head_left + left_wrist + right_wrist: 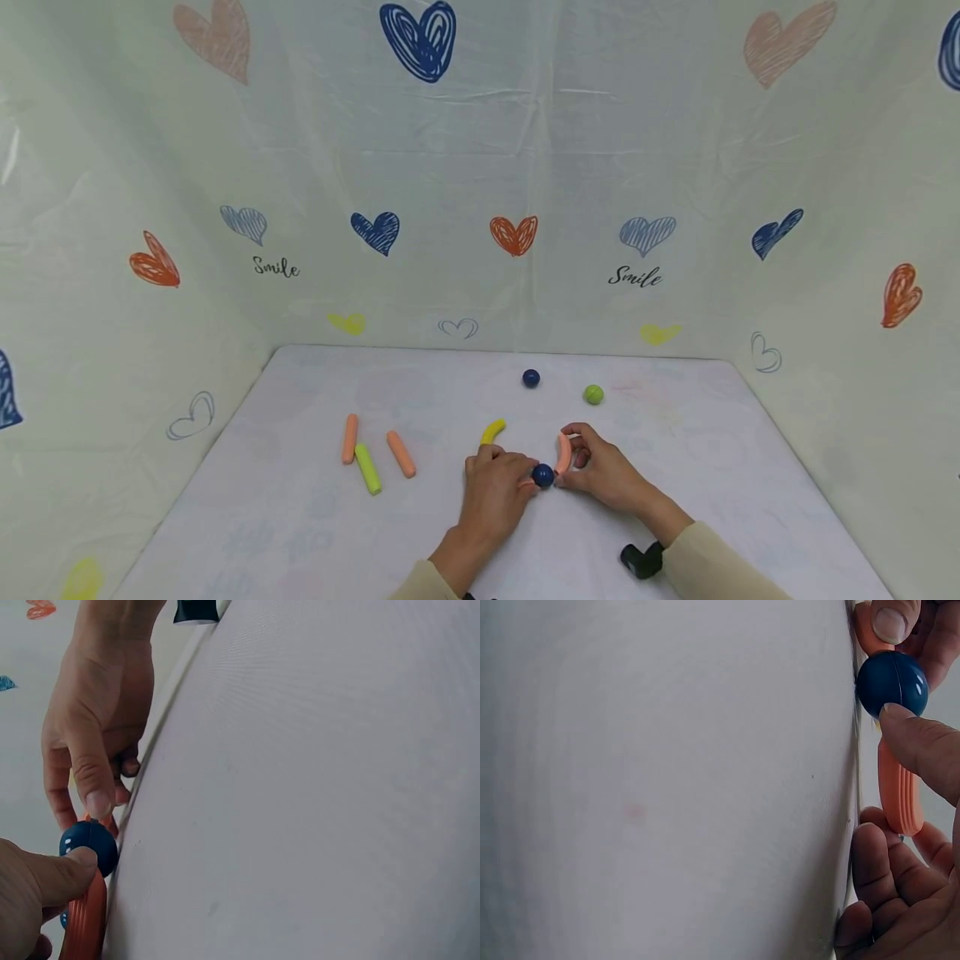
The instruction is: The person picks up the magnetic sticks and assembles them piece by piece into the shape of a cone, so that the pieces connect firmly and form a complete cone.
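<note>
Far left on the white table (300, 533), two orange sticks (349, 438) flank a lime-green stick (367, 468), all lying well apart from the hands. A little further right, a curved yellow piece (492, 432) sits just beyond the knuckles of the left hand (495, 492). That left hand is down on the table, fingers curled, pinching a curved orange piece (84, 919), and its thumb presses against the dark blue ball (543, 476). The ball sits right between the two hands, touching both. On the other side, the right hand (600, 471) grips a second curved orange piece (563, 454), fingers wrapped around it, thumb tip on the ball; the right wrist view shows this piece meeting the ball end-on. Behind the hands, another dark blue ball (531, 378) and a green ball (593, 394) rest near the back edge, clear of everything. A heart-printed backdrop (480, 167) surrounds the table.
</note>
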`<state>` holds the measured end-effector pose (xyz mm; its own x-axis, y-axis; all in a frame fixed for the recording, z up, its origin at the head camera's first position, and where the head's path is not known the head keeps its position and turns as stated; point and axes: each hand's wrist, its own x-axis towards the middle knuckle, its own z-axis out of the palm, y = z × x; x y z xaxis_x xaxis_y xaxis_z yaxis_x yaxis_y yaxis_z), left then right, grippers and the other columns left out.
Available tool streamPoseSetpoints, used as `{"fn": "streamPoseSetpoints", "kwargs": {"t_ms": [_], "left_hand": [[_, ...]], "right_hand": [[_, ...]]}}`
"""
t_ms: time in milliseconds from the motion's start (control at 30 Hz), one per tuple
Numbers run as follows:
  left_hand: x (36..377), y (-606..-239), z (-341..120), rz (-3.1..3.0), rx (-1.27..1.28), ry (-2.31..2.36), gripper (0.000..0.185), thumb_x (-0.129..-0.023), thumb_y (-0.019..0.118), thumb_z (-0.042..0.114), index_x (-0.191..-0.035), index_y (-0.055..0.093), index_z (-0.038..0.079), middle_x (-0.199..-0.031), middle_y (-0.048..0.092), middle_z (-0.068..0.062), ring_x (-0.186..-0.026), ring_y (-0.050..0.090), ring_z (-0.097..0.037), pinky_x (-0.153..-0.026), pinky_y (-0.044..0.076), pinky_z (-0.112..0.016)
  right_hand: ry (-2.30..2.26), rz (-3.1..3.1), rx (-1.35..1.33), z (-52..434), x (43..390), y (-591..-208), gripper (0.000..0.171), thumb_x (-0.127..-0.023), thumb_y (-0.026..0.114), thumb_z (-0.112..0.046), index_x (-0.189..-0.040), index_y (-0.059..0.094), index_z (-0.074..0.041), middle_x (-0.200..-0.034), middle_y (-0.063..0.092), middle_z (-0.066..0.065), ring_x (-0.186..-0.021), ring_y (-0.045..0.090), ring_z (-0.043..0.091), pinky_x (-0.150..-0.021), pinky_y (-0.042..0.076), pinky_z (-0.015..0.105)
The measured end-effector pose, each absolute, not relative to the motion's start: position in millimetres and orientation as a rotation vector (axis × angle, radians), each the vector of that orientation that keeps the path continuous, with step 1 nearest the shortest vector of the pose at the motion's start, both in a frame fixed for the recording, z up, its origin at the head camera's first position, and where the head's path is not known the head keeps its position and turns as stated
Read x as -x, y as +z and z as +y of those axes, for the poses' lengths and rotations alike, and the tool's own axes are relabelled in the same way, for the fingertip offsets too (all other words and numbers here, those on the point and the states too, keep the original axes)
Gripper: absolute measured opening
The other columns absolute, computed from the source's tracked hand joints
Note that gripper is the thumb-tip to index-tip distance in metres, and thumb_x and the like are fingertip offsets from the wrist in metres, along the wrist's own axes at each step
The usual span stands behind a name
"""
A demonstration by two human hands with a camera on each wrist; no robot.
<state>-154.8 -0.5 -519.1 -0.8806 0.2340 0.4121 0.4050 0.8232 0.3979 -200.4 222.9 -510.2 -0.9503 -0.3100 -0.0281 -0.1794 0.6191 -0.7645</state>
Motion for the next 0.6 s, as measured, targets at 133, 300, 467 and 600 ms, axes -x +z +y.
{"fn": "streamPoseSetpoints", "kwargs": {"t_ms": [133, 300, 467, 600], "left_hand": [[154, -522, -7, -2.637, 0.512, -0.724, 0.025, -0.082, 0.091, 0.026, -0.107, 0.084, 0.024, -0.109, 0.075, 0.009, -0.110, 0.054, -0.017, -0.090, 0.045, -0.036], [153, -524, -12, -2.597, 0.481, -0.711, 0.020, -0.082, 0.091, 0.030, -0.100, 0.085, 0.023, -0.102, 0.074, 0.009, -0.102, 0.055, -0.016, -0.092, 0.049, -0.033], [153, -525, -14, -2.662, 0.402, -0.772, 0.020, -0.084, 0.089, 0.034, -0.099, 0.085, 0.023, -0.094, 0.077, 0.012, -0.083, 0.049, -0.010, -0.072, 0.043, -0.022], [152, -524, -15, -2.746, 0.316, -0.918, 0.021, -0.085, 0.088, 0.032, -0.104, 0.085, 0.022, -0.094, 0.078, 0.013, -0.079, 0.044, -0.006, -0.065, 0.039, -0.018]], "right_hand": [[-1.240, 2.667, 0.410, 221, 201, -510, 0.074, -0.082, 0.092, -0.027, -0.142, 0.052, -0.011, -0.120, 0.068, 0.003, -0.091, 0.055, 0.014, -0.074, 0.044, 0.024], [-1.241, 2.664, 0.401, 221, 201, -509, 0.074, -0.082, 0.092, -0.027, -0.142, 0.052, -0.010, -0.120, 0.068, 0.003, -0.092, 0.055, 0.015, -0.075, 0.044, 0.024], [-1.234, 2.664, 0.404, 220, 201, -509, 0.074, -0.082, 0.092, -0.028, -0.142, 0.052, -0.011, -0.121, 0.068, 0.003, -0.093, 0.055, 0.016, -0.076, 0.044, 0.024], [-1.228, 2.665, 0.400, 220, 201, -509, 0.074, -0.082, 0.092, -0.028, -0.142, 0.052, -0.011, -0.121, 0.068, 0.003, -0.093, 0.056, 0.016, -0.076, 0.044, 0.024]]}}
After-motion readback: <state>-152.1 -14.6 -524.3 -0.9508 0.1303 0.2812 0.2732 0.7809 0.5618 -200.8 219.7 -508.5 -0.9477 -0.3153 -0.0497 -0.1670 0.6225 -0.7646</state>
